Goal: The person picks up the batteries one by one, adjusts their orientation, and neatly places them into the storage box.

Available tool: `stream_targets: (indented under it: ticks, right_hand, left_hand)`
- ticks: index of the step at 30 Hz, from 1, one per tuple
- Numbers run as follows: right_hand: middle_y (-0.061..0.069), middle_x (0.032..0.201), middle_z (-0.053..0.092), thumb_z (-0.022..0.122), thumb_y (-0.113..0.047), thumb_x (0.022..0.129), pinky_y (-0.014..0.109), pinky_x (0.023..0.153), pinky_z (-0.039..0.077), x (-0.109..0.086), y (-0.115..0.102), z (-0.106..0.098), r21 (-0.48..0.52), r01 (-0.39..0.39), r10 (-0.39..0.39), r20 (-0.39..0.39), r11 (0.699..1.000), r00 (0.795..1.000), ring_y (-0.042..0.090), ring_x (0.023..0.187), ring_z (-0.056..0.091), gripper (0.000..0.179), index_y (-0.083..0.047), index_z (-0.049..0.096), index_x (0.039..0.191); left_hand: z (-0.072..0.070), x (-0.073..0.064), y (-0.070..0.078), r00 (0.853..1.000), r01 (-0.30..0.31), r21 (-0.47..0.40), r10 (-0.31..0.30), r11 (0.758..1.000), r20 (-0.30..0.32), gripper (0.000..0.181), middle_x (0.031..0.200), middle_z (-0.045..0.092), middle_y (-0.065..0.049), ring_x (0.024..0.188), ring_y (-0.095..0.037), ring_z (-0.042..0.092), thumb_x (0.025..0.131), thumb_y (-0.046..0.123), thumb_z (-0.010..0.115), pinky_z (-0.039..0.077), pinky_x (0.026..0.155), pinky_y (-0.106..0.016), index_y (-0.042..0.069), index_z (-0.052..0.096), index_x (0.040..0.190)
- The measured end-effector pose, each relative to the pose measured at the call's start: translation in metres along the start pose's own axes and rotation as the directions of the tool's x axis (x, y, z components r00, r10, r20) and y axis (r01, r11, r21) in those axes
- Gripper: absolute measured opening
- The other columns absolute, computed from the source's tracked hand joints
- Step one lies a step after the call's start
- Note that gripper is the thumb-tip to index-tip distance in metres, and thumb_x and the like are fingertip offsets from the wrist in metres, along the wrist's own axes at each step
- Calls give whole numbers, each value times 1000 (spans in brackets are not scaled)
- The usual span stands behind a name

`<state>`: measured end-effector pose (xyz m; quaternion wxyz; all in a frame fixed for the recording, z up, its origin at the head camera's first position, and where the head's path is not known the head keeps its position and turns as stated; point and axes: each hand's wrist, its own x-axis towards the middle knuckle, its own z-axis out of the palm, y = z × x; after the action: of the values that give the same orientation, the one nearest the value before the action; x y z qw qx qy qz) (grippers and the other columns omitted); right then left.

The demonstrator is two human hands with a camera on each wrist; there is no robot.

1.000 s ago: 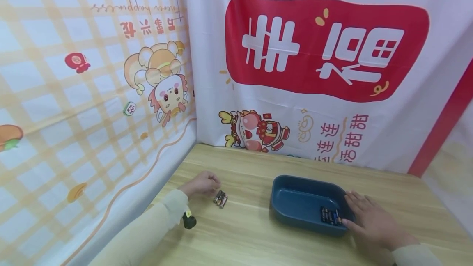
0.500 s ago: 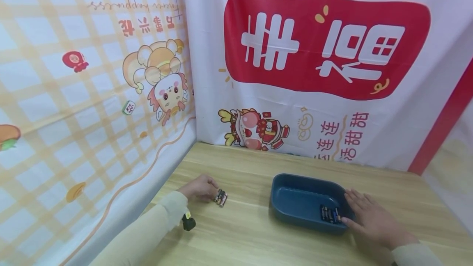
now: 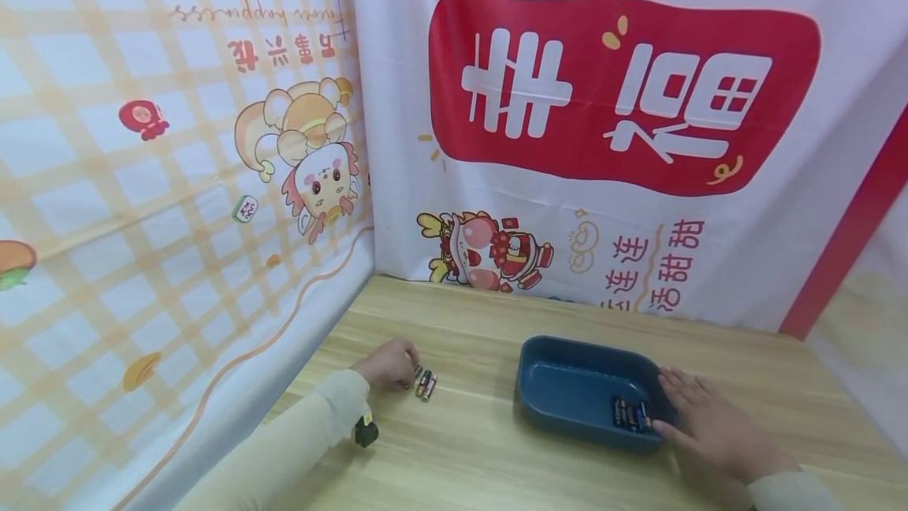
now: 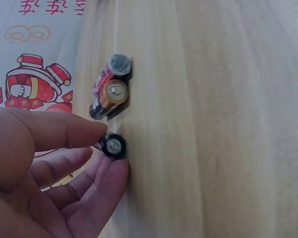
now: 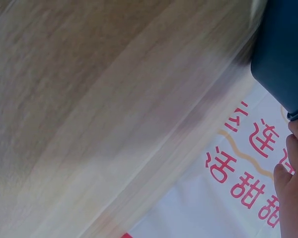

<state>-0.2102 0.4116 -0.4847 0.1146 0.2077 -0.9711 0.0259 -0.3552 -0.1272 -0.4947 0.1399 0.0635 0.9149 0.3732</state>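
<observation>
My left hand (image 3: 390,363) is low over the left part of the wooden table. In the left wrist view its thumb and a finger pinch a small battery with a black end (image 4: 113,145). Beside it lie a gold-and-black battery (image 4: 115,93) and a pink-red battery (image 4: 118,66), close together. To the right is a dark blue rectangular bin (image 3: 567,381), with several batteries (image 3: 627,414) lying at the near right of its floor. My right hand (image 3: 709,420) rests at the bin's right end, fingers extended along the rim and thumb at the near corner.
A black wrist camera (image 3: 366,431) hangs under the left sleeve. Printed cloths stand along the left side and the back of the table (image 3: 468,456), the back cloth (image 3: 397,180) meeting the far edge.
My left hand has come down onto the small battery group and now pinches one, slightly apart from the other two. The right hand and the bin have stayed in place.
</observation>
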Motion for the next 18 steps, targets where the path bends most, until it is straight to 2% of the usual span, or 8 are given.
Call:
stream_targets:
  ticks: [5,9,12,14,16,18]
  right_hand:
    - [20,150,37,52,-53,96,22,114,-10,0,1,3,8,-9,9,-3,1000,1000,42,137,31,75,5,43,142]
    - [21,150,37,53,-52,96,25,116,-7,0,1,5,7,2,-2,-18,1000,1000,42,137,32,74,5,43,142]
    - [22,150,37,54,-51,96,31,118,-3,-1,2,6,9,12,-12,-30,1000,999,42,137,32,73,6,43,141]
    - [22,150,36,53,-50,96,31,118,-3,-1,3,6,10,12,-11,-29,1000,1000,41,137,31,73,6,43,142]
    - [22,150,36,53,-51,96,30,118,-4,-1,4,7,9,7,-7,-27,1000,1000,41,137,31,73,6,42,142]
    - [21,151,35,52,-52,96,25,116,-8,0,5,7,12,-5,6,-14,1000,1000,41,138,30,74,5,42,143]
  left_hand:
    - [-6,0,4,1000,-4,107,3,994,12,44,80,59,-9,61,-18,56,66,-10,66,51,51,-26,2,60,109]
    - [-11,0,1,998,-29,109,22,994,66,47,86,58,-10,62,-17,56,69,-14,65,54,53,-26,-1,59,114]
    - [-16,0,-4,995,-16,23,14,1000,102,49,93,58,-12,65,-18,58,71,-17,64,57,58,-29,-3,57,118]
    - [-19,0,-7,992,6,-76,4,997,127,49,99,58,-14,69,-20,60,72,-18,64,59,62,-32,-4,56,119]
    - [-21,0,-10,989,34,-194,-5,980,147,48,106,57,-16,74,-23,62,74,-18,62,60,68,-35,-5,55,120]
    - [-22,1,-14,986,55,-314,-1,948,168,46,113,56,-19,79,-25,63,78,-17,60,60,73,-37,-6,53,122]
